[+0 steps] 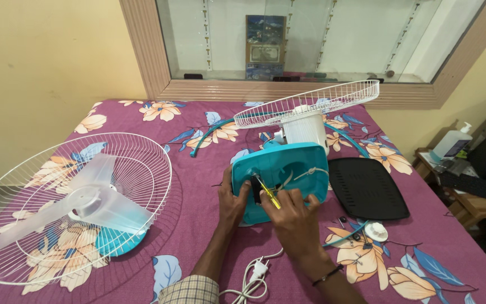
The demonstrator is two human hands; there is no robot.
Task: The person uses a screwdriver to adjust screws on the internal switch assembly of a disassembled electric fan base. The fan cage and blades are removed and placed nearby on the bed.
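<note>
Disassembled table fan on a bed spread with a magenta floral cloth [198, 169]. The glossy turquoise plastic fan base [279, 180] lies tipped on its side at centre, underside toward the viewer, with white cord running across the open cavity. The left hand [232, 202] is cupped around the base's left edge, steadying it. The right hand [295, 217] is closed around a slim yellow-handled screwdriver [269, 194], whose tip points into the cavity beside a small black component. Judged step: work on a fastener or wiring inside the base; the next move would call for a steady base and a tip seated squarely. Behind, a white wire rear guard [310, 101] tops the ribbed white motor housing [304, 129]. At left, a round white wire front guard [46, 219] holds the translucent three-bladed impeller [91, 202]. A matte black perforated bottom plate [367, 188] lies just right of the base.
</note>
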